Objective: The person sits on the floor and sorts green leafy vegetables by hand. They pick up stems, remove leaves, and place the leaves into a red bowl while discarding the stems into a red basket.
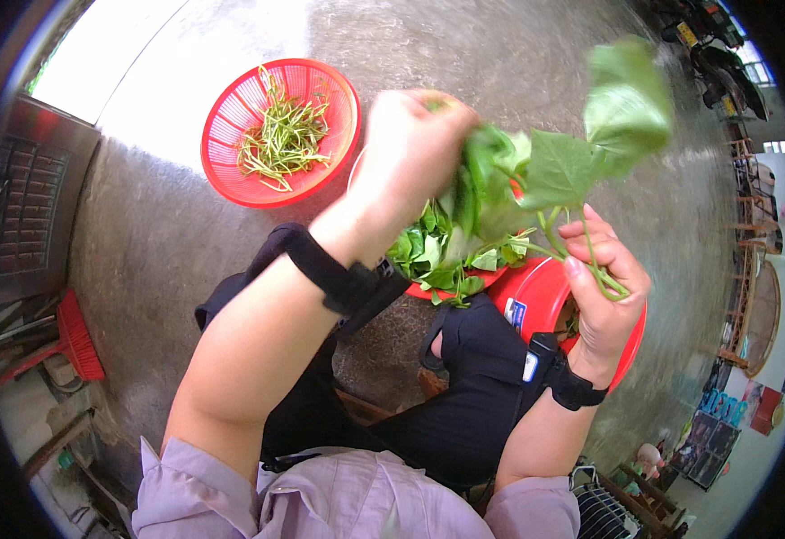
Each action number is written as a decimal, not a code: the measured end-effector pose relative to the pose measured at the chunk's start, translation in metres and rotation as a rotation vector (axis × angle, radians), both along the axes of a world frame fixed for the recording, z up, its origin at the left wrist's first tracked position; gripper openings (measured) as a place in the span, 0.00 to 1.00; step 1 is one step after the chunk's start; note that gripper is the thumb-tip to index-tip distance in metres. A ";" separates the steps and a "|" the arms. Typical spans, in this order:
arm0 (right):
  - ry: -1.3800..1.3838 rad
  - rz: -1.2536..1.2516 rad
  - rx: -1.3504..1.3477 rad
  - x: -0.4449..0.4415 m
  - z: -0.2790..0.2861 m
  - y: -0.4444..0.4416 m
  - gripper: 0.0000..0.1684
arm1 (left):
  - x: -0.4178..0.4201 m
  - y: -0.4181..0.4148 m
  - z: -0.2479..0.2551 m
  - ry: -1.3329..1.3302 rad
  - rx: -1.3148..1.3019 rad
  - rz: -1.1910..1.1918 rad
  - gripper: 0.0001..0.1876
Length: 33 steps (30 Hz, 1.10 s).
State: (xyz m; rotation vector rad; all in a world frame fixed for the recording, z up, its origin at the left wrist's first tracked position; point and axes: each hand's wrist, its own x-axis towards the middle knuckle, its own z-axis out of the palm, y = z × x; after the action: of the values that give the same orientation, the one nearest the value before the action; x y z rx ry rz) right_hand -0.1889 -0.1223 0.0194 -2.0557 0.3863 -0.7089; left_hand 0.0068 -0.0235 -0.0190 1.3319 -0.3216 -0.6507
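My right hand [605, 283] grips leafy green stems [584, 249], which look like sweet potato greens; their broad leaves [564, 168] spread above the fingers. My left hand [416, 145] is curled closed and blurred, with green showing at its fingers and leaves [483, 175] against its side. Beneath both hands, picked leaves [433, 252] fill a red container [423, 291], mostly hidden. Close to my right wrist stands a red bucket [534, 290], partly covered by my leg and hand. A red plastic colander [216, 165] beyond my left arm holds thin green stalks [288, 138].
The concrete floor [177, 269] surrounds my knees. At the left are a red broom [81, 340] and a dark grated panel [25, 202]. Parked motorcycles [716, 67] line the upper right. Wooden furniture [743, 256] and a wire basket [605, 509] stand along the right side.
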 end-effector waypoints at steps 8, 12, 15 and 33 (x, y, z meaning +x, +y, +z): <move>-0.290 -0.009 0.404 -0.017 -0.009 -0.023 0.05 | 0.060 0.033 0.013 0.531 -0.625 -0.175 0.11; -0.311 0.048 0.390 -0.023 -0.008 -0.028 0.07 | 0.052 0.035 0.025 0.106 -0.134 -0.200 0.11; -0.274 0.043 0.371 -0.020 -0.006 -0.022 0.07 | 0.036 0.032 0.037 -0.429 0.225 -0.441 0.12; -0.155 -0.061 0.461 -0.014 -0.004 -0.011 0.08 | -0.001 0.011 0.007 -1.469 0.308 -0.335 0.06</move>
State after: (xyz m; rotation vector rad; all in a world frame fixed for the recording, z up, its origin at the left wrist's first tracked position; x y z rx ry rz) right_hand -0.2031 -0.1336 0.0157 -1.5512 0.4753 -0.7331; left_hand 0.0062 -0.0122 -0.0125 1.8858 -1.6952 0.1562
